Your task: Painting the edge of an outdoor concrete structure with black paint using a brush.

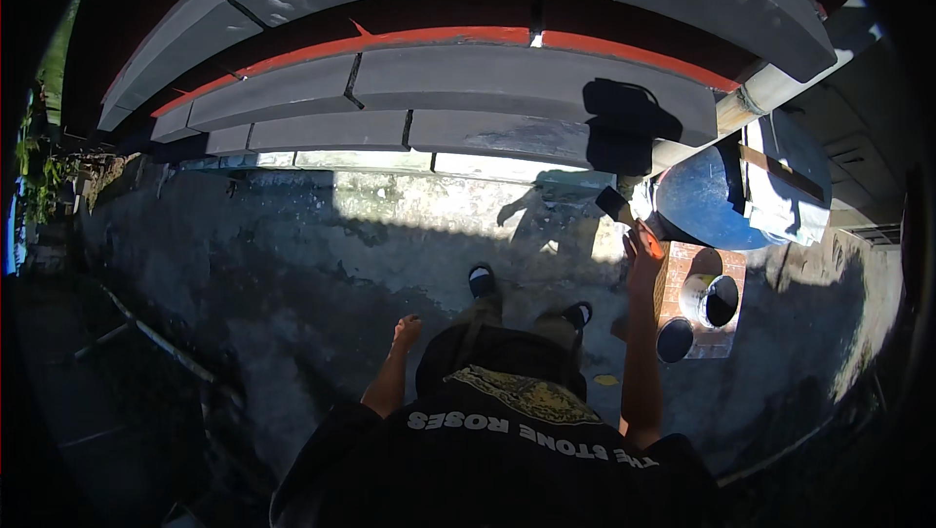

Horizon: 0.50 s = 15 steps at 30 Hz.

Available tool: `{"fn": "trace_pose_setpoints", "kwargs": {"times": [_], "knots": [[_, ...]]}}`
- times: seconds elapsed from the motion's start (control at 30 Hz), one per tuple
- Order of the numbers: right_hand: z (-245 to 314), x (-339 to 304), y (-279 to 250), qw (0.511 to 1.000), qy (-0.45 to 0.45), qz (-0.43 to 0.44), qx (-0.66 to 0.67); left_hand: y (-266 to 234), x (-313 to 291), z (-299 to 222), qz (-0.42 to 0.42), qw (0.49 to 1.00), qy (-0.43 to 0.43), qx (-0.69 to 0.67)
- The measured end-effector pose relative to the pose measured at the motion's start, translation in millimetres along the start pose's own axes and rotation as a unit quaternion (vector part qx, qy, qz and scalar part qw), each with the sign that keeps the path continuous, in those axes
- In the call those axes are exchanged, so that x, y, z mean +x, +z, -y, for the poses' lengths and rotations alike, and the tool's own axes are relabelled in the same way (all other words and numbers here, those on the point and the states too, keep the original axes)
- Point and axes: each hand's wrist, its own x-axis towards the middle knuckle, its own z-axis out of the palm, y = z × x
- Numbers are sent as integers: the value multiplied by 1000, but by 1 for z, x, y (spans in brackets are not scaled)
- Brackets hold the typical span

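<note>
My right hand is stretched forward and closed around the orange handle of a paintbrush. The brush's dark bristles point up and left, near the foot of a grey-painted wall of stepped bands and apart from its surface. By my left side, my left hand is held low with its fingers curled in, and nothing shows in it. To the right of my right forearm, a white paint can with a dark inside stands on a reddish-brown box-shaped stand. A round black lid or dish lies at the stand's near corner.
Behind the stand is a blue barrel, with white sheets and a wooden strip on top. A pale pole slants past the wall's right end. Red trim runs between the grey bands. My feet stand on stained concrete.
</note>
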Motion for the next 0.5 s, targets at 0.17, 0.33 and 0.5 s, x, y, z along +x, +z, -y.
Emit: {"fn": "trace_pose_setpoints", "kwargs": {"times": [0.17,0.33,0.5], "knots": [[4,36,144,875,-232,66,-419,-3,-6,112,46,998,-41,-26],[-25,63,228,733,-408,96,-536,-4,-9,161,-18,918,358,169],[-88,32,300,740,-424,198,-483,-23,-13,131,49,965,256,35]]}}
